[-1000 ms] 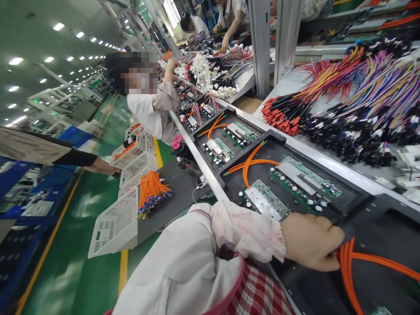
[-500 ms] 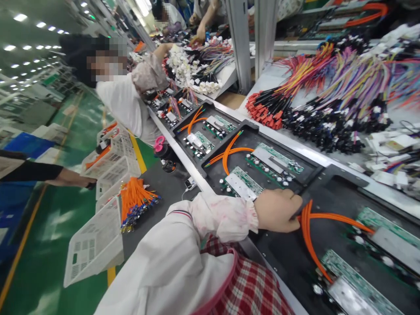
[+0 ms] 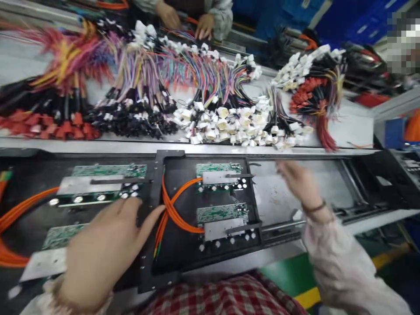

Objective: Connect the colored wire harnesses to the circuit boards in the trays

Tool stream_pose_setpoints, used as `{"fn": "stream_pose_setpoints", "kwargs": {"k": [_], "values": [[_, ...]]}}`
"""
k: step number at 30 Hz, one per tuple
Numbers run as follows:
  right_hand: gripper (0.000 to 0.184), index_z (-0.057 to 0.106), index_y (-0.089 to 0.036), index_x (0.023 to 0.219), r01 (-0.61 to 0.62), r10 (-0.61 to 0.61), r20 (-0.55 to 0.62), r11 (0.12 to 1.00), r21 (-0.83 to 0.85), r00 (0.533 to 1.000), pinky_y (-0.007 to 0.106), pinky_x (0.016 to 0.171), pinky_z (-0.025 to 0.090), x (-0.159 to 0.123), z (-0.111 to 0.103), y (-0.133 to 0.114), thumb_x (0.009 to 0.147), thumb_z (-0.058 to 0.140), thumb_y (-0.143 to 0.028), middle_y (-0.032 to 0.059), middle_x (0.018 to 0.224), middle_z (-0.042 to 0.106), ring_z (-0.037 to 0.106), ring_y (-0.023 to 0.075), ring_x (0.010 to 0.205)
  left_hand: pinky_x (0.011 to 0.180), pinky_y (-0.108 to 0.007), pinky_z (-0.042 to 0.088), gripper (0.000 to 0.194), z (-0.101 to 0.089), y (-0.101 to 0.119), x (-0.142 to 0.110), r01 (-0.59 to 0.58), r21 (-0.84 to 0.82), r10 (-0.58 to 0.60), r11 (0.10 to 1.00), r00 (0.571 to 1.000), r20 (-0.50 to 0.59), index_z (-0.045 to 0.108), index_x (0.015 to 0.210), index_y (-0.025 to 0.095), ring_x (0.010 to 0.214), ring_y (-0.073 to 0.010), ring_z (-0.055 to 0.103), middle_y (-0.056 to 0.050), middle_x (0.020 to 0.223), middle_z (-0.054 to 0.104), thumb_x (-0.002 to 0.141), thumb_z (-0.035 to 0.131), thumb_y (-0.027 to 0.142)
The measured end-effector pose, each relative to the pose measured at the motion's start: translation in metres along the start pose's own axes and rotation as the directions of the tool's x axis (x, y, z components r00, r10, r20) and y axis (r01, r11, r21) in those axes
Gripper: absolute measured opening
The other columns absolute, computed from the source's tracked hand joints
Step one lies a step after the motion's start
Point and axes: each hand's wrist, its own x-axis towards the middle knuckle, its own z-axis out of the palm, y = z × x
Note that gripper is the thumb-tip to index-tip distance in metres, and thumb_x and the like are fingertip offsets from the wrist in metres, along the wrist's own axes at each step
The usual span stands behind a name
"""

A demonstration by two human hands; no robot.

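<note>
- Orange wires [image 3: 173,221] cross in a loose bundle in the middle bay of my black tray [image 3: 170,153], right against its divider bar [image 3: 156,227]. If I pull them tight there, the bar's edge could pinch or scuff the insulation.
- My left hand [image 3: 101,249] lies open and flat, holding nothing, its fingers stretched over the tray with the forefinger tip [image 3: 157,213] right at the wires. Pressing down here could bend the parts on the green circuit board [image 3: 108,170] beneath my palm.
- The round capacitors [image 3: 231,247] stand up on the nearer board, so a wire dragged across them could snag.
- My right hand [image 3: 297,183] is blurred over the bare metal bay [image 3: 328,188], so I cannot tell how far its fingers are spread. It seems empty.
- The bracelet [image 3: 313,206] on that wrist could hook a wire if I reach in carelessly.
- White connectors [image 3: 229,124] and coloured wire harnesses [image 3: 203,74] lie heaped on the bench just past the tray. A careless sleeve could drag them over the edge and tangle them.
</note>
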Motion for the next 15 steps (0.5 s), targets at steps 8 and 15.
{"fn": "stream_pose_setpoints", "kwargs": {"k": [8, 15], "values": [[0.018, 0.068, -0.014, 0.108, 0.242, -0.296, -0.025, 0.823, -0.514, 0.955, 0.043, 0.096, 0.051, 0.21, -0.019, 0.004, 0.093, 0.064, -0.023, 0.0099, 0.114, 0.067, 0.062, 0.0219, 0.11, 0.056, -0.033, 0.041, 0.022, -0.011, 0.042, 0.032, -0.348, -0.264, 0.183, 0.9, 0.849, -0.496, 0.062, 0.089, 0.018, 0.069, -0.0208, 0.067, -0.002, 0.075, 0.065, 0.101, 0.055, 0.036], [0.031, 0.07, -0.005, 0.087, 0.308, -0.351, 0.033, 0.769, -0.56, 0.936, 0.038, 0.092, 0.039, 0.234, -0.026, 0.023, 0.099, 0.048, -0.022, 0.0185, 0.13, 0.063, 0.053, 0.0213, 0.127, 0.062, -0.033, 0.047, 0.018, 0.004, 0.036, 0.043, -0.388, -0.401, 0.173, 0.83, 0.862, -0.477, 0.064, 0.084, 0.016, 0.07, -0.0201, 0.067, -0.002, 0.077, 0.066, 0.099, 0.059, 0.026]]}}
